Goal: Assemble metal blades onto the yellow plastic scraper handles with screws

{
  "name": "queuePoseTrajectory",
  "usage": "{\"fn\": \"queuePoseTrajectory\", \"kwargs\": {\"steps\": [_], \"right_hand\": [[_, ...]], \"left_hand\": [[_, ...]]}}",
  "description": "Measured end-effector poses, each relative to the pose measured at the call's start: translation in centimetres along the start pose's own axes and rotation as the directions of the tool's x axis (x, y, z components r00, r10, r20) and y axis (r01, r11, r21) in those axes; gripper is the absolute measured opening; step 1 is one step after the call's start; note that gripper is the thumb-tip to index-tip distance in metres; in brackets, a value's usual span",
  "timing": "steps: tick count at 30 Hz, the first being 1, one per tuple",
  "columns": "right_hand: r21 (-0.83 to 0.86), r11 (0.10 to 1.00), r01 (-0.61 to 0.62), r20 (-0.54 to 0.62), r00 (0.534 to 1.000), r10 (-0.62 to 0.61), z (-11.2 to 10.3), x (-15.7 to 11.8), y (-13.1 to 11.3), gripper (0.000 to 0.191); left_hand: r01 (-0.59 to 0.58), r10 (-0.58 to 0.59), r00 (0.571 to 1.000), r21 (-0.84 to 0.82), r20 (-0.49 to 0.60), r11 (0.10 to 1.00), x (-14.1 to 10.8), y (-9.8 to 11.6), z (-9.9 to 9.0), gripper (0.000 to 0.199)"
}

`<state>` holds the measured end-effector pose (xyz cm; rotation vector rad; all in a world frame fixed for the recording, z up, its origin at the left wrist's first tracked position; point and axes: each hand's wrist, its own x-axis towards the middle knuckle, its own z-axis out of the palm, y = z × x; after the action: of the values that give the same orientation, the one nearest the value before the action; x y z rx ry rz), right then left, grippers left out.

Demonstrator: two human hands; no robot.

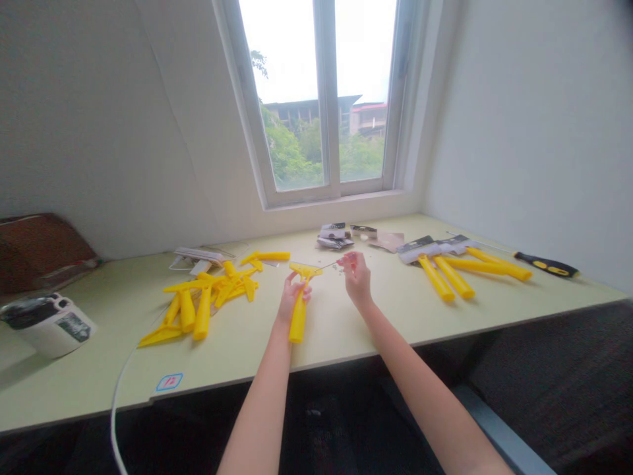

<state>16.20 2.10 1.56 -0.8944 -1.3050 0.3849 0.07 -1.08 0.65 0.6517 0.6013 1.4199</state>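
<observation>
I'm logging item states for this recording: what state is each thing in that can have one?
Left hand: closed on held handle
Right hand: pinching thin rod
Thin rod: tip at held handle's head
Loose handles: heaped
Right-side scrapers: lying, unheld
Screwdriver: lying, unheld
Window: looks shut
Mug: top covered
</observation>
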Motion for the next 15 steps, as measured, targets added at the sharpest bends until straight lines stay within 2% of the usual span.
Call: {"fn": "queuePoseTrajectory", "kwargs": {"steps": [7,15], "right_hand": [[0.009,1.0,-0.003,-0.038,0.999,0.004,-0.18,0.1,-0.16,0.02],[0.007,1.0,0.004,0.013,1.0,-0.004,-0.03,0.02,0.13,0.02]], "left_hand": [[-0.003,0.003,1.0,-0.003,-0.016,1.0,0.12,0.05,-0.05,0.051],[-0.015,0.015,1.0,0.007,0.003,1.0,0.01,-0.04,-0.03,0.051]]}}
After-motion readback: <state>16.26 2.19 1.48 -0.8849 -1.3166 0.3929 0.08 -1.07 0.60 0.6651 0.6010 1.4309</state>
